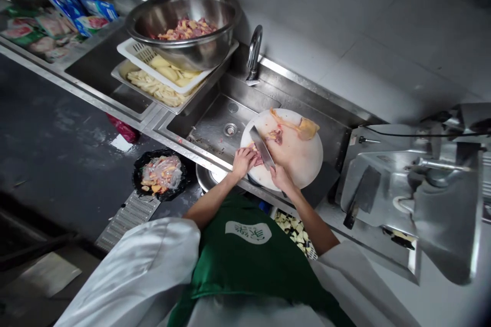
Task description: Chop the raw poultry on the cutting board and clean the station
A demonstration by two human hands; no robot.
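My right hand is closed round the handle of a cleaver, its wide blade slanting over the left part of a round white cutting board. Just left of the blade, my left hand is closed on a piece of raw meat, fingers bent over it. Farther back on the board lie a small dark-red meat piece and a yellowish poultry part with a long thin end. The board rests across the sink.
A steel bowl of chopped meat stands on trays of cut pale vegetables. A tap rises behind the sink. Another cleaver lies on the slicing machine at right. A black-lined waste bin stands on the floor.
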